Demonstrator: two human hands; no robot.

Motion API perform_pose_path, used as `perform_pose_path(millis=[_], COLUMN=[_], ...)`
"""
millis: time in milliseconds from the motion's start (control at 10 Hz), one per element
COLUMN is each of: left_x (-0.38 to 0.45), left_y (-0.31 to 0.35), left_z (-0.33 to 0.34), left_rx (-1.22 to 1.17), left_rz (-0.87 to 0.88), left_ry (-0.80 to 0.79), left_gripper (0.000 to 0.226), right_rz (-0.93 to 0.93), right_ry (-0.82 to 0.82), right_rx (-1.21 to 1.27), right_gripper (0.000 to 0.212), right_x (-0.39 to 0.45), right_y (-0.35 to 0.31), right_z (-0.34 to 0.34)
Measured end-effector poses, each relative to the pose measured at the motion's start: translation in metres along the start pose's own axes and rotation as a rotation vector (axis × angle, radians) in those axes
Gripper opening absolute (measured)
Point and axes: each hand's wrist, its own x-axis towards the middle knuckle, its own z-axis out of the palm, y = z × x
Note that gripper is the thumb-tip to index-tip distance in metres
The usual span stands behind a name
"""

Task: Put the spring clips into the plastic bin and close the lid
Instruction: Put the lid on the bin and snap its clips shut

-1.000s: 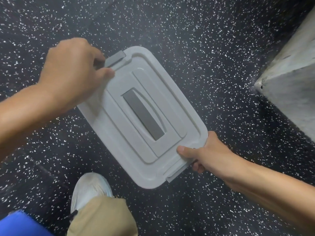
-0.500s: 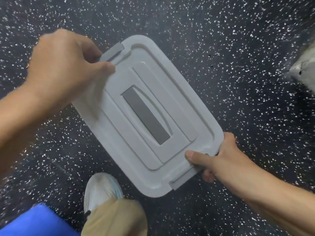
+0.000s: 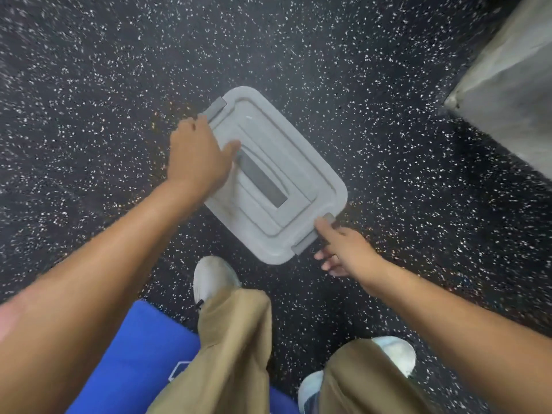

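Note:
The light grey plastic bin (image 3: 298, 162) stands on the speckled black floor with its lid on. The lid's dark grey handle (image 3: 263, 180) lies flat. No spring clips are visible. My left hand (image 3: 197, 156) lies palm down on the lid's left edge, thumb spread towards the handle. Its fingertips reach near the far latch (image 3: 213, 107). My right hand (image 3: 343, 249) is at the bin's near right corner, fingers apart. One fingertip touches the near latch (image 3: 304, 242).
A grey concrete block (image 3: 507, 85) stands at the upper right. A blue mat (image 3: 140, 354) lies at the lower left. My legs in tan trousers and two white shoes (image 3: 212, 276) stand just in front of the bin.
The view has pulled far back from the bin. My left hand left the far latch and now lies on the lid's left side. My right hand let go of the near end and opened.

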Motion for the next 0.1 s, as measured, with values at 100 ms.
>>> perform_pose_path(millis=[100], left_x=[-0.0649], left_y=[0.0248], left_z=[0.0014], left_rx=[0.015], left_rz=[0.179], left_ry=[-0.137], left_gripper=[0.059], right_rz=[0.085], right_ry=[0.012], right_rx=[0.007], right_gripper=[0.045], right_x=[-0.0238], right_y=[0.0165], right_z=[-0.002])
